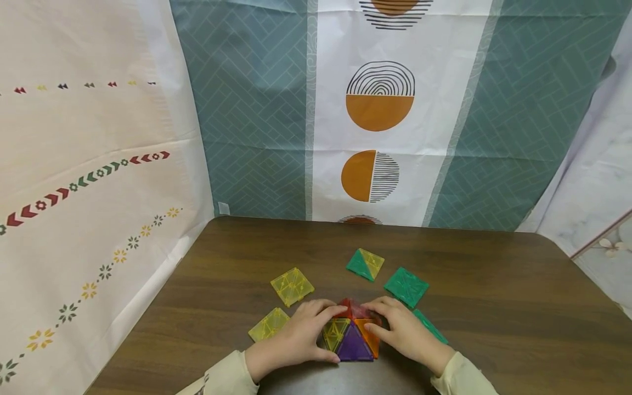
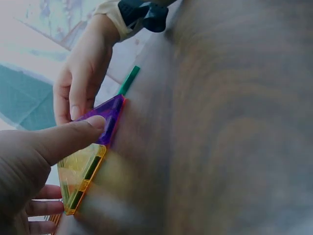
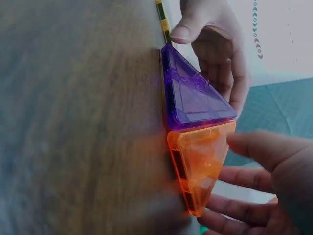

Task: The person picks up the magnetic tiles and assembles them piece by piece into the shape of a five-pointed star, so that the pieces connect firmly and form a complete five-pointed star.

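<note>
A low, raised pyramid of translucent triangular magnetic tiles stands on the table between both hands. Its purple triangle (image 1: pixel 354 345) faces me, with a yellow triangle (image 1: pixel 334 333) on the left, an orange triangle (image 1: pixel 370 339) on the right and red ones behind. My left hand (image 1: pixel 298 336) grips the left side, its thumb at the purple triangle (image 2: pixel 111 120) in the left wrist view. Around the right side curls my right hand (image 1: pixel 402 329), thumb against the orange triangle (image 3: pixel 200 164) in the right wrist view. Fingers partly hide the back tiles.
Around the pyramid lie flat squares of paired triangle tiles: a yellow square (image 1: pixel 292 287), another yellow one (image 1: pixel 269 325) by the left hand, a green-and-yellow square (image 1: pixel 365 264), a green square (image 1: pixel 406 287) and a green piece (image 1: pixel 430 326) partly behind the right hand. Curtains hang behind the wooden table (image 1: pixel 494 285).
</note>
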A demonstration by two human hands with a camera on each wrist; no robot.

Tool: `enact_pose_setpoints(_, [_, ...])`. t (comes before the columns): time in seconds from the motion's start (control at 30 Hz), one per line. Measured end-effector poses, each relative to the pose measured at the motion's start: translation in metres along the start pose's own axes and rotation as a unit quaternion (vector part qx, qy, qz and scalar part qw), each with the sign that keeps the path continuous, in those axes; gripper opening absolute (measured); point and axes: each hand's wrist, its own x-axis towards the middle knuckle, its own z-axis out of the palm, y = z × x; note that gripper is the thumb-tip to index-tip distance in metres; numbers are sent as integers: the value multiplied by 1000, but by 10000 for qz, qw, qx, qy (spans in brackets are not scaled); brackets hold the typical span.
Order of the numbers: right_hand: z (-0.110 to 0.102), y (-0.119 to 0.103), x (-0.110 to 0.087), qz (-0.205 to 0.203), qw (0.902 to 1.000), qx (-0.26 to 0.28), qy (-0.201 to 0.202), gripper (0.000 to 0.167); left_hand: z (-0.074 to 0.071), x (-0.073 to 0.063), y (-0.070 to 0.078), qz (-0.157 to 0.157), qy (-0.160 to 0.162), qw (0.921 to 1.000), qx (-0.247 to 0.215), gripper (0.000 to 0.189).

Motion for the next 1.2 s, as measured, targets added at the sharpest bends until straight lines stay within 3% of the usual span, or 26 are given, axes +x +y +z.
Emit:
enact_pose_setpoints(0.2, [-5,-7,-9,-237,9986,-195,-427,62,-2,-6,0,287,-27,9986,446,89])
enact_pose_setpoints(0.43, [-7,-1,-17,-485,9949,-415,-779,81,-1,-8,-2,291,-30,9990,332,84])
enact_pose_setpoints(0.9, [-6,0,-14,-594,9933,-683,-722,81,-2,-3,-8,556,119,9971,508,80])
enact_pose_setpoints(1.2, [-7,1,-8,-500,9938,-649,-750,81,-3,3,-10,482,74,9965,677,80])
